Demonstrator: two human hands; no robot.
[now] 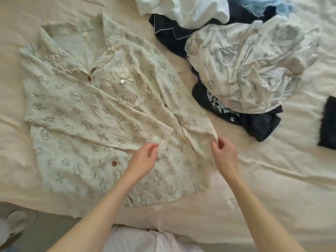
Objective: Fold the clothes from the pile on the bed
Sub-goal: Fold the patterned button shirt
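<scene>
**Pyjama shirt spread flat, both hands at its right side**

Nearest the lens: two bare forearms reaching forward over the bed edge, above a pale pink garment worn at the waist. Left hand (143,159) at the lace-edged cuff (162,148) of the sleeve folded across the shirt front, fingers (154,145) curled and pinching that lace. Right hand (225,154) just beside it, thumb and fingers pinching a raised fold of fabric at the shirt's right edge (215,138).

Spread front-up on the cream bed sheet (272,179): a cream short-sleeved pyjama shirt (87,113) printed with small grey figures, collar toward the far side, hem toward the camera. Scalloped collar, lace-trimmed chest pocket with a small bow (125,79), and two brown buttons (114,163) showing down the placket. Left sleeve lying flat and outspread.

Well apart to the right, on the same sheet, the unfolded pile: a crumpled garment in matching cream print (251,66) on top, resting on dark navy clothes (254,124), one with a white printed graphic. Behind these, a white cloth (190,10) and a light blue fuzzy item (263,4) at the top edge. Dark folded item (328,122) lying alone near the right border.

Bottom left, below the bed edge, a white slipper (14,222) on the floor.
</scene>
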